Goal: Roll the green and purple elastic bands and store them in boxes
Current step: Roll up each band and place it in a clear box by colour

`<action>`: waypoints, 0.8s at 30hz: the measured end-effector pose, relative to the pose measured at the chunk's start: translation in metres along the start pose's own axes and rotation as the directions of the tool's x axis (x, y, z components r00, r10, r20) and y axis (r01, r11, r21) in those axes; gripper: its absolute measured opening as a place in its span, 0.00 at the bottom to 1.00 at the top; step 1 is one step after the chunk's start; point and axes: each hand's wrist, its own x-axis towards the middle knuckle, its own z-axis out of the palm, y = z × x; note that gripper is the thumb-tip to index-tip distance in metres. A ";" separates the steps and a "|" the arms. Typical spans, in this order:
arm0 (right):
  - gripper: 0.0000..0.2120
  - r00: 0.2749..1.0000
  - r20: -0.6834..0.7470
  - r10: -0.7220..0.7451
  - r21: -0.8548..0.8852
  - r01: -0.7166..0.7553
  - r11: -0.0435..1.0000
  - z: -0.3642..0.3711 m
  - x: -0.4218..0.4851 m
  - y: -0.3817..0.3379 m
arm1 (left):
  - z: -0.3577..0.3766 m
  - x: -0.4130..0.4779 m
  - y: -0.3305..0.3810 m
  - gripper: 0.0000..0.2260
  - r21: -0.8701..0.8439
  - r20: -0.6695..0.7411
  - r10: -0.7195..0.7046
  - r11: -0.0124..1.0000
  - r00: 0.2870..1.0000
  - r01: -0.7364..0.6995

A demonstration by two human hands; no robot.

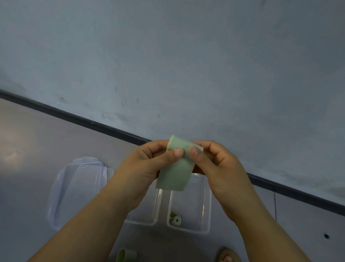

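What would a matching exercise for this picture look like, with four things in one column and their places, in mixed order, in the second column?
Things:
1. held green band
2. rolled green band
3. clear lid
4. loose green band

Places:
a. on the floor, left of the left box
b. inside the right box
c. pinched between left hand and right hand
d. on the floor, at the picture's bottom edge

Pairs: 1-c, 2-b, 3-a, 4-d.
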 end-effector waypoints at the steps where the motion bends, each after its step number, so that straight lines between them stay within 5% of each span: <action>1: 0.21 1.000 -0.008 -0.007 0.002 0.007 1.000 0.000 0.001 0.000 | 0.001 0.000 0.000 0.16 -0.009 -0.007 0.010 1.000 1.000 -0.010; 12: 0.11 0.998 0.029 -0.062 -0.103 0.064 0.993 -0.006 0.000 0.000 | 0.001 -0.003 0.006 0.15 0.214 -0.053 0.084 0.974 0.995 -0.071; 24: 0.20 0.995 0.088 0.045 -0.042 -0.042 0.998 -0.003 0.001 -0.001 | -0.002 -0.001 0.005 0.14 0.132 -0.042 0.171 0.978 0.984 -0.164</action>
